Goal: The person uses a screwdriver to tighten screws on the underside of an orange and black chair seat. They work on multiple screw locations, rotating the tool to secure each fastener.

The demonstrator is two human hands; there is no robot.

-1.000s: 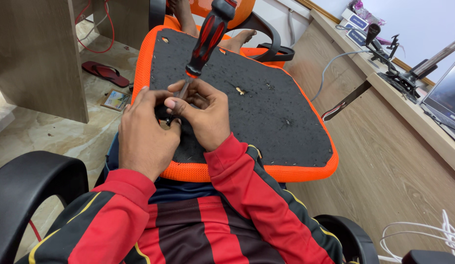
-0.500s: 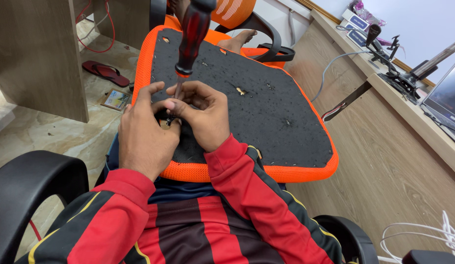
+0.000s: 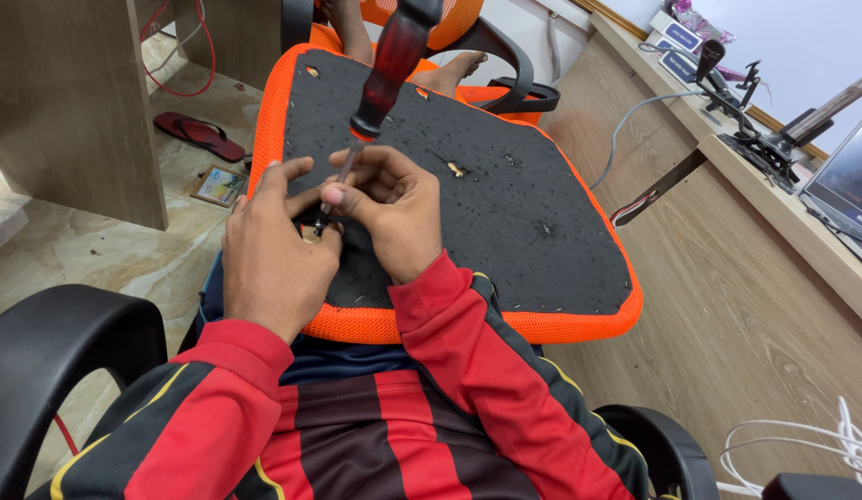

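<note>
There is one camera, worn on the person's head. It looks down and forward from above, very near the two hands, which sit in the middle of the picture. Just past the hands lies the upturned orange chair seat with a black underside (image 3: 505, 231). Left of the hands is the pale stone floor (image 3: 88, 250); right of them, the wooden counter (image 3: 727, 278).

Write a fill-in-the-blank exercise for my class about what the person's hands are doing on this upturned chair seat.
1. The screwdriver has a dark ____ handle.
2. Its tip is pinched between the left hand and the ____ hand.
3. The black seat underside has an ____ fabric rim.
4. On the floor to the left lies a red ____.

Missing words: red; right; orange; slipper
</note>
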